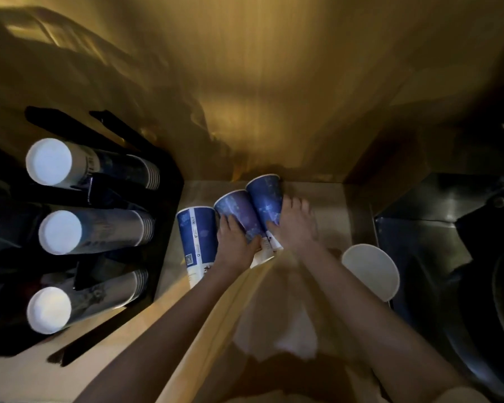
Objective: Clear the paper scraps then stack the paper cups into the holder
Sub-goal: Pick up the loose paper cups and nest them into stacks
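Note:
Three blue paper cups lie on their sides on the counter (326, 205): a left cup (197, 239), a middle cup (239, 213) and a right cup (266, 199). My left hand (234, 245) wraps around the lower part of the middle cup. My right hand (296, 225) grips the lower part of the right cup. The black cup holder (163, 205) stands at the left with three stacks of cups in it, an upper stack (70, 164), a middle stack (85, 231) and a lower stack (76, 301). No paper scraps are clear in the dim light.
A white round lid or cup bottom (371, 271) sits at the counter's right edge. A dark metal appliance (448, 242) fills the right side. A wooden wall (274, 97) rises behind the counter. Pale cloth (277, 324) hangs below my arms.

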`<state>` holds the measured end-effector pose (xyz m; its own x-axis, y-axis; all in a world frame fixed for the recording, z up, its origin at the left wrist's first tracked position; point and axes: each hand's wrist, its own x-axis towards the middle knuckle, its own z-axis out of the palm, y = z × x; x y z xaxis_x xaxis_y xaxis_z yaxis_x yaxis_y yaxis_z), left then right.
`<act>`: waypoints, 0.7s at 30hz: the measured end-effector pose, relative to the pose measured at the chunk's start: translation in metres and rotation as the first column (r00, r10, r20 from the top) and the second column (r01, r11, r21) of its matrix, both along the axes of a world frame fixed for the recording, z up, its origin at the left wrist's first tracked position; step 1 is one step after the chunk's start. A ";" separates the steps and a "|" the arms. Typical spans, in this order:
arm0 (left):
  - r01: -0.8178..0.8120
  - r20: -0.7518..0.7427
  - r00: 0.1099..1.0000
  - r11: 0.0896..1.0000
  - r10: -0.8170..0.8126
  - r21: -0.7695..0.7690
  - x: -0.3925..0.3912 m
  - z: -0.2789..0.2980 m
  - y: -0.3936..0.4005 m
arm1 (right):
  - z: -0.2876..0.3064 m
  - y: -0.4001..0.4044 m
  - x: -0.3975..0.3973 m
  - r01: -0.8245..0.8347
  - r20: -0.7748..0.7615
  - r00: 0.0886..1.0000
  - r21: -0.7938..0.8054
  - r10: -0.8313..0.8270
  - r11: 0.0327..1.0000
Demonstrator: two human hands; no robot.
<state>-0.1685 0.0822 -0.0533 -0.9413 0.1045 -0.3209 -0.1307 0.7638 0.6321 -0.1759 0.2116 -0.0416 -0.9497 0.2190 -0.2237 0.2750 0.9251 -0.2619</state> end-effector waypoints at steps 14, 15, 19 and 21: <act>-0.490 0.414 0.840 0.817 0.350 0.305 -0.015 -0.010 0.002 | -0.028 0.001 0.006 0.327 0.069 0.943 -0.364 -0.325 0.872; -0.473 0.399 0.854 0.819 0.335 0.324 -0.015 -0.009 0.000 | -0.026 0.002 0.007 0.345 0.037 0.932 -0.402 -0.361 0.848; -0.398 0.297 0.908 0.831 0.296 0.388 -0.018 0.003 -0.010 | -0.015 0.004 0.013 0.362 -0.060 0.859 -0.633 -0.509 0.685; -0.359 0.198 0.932 0.856 0.305 0.372 -0.018 0.016 -0.017 | -0.004 0.004 0.016 0.340 -0.061 0.826 -0.738 -0.560 0.583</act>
